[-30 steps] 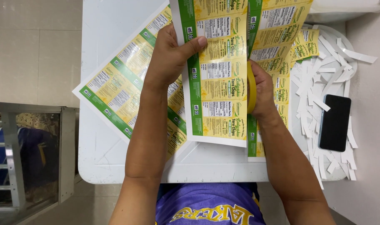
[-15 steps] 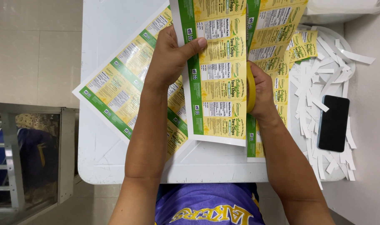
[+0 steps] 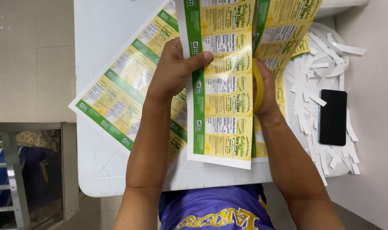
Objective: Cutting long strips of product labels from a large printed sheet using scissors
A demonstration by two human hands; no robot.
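I am pinching the label strip (image 3: pixel 221 85) in my left hand (image 3: pixel 172 70), thumb laid across its green edge, the grip clenched on the sheet and holding it up over the white counter (image 3: pixel 100 25). My right hand (image 3: pixel 266 91) is sitting just at three o'clock of the strip, its grip wrapped through the yellow handle of a pair of scissors (image 3: pixel 257 85); the blades are hiding behind the paper. A larger sheet of yellow and green labels (image 3: pixel 121 91) is lying flat at nine o'clock of my left hand. At three o'clock of my right hand, white paper trimmings (image 3: pixel 321 72) are piling up around a black phone (image 3: pixel 332 117)
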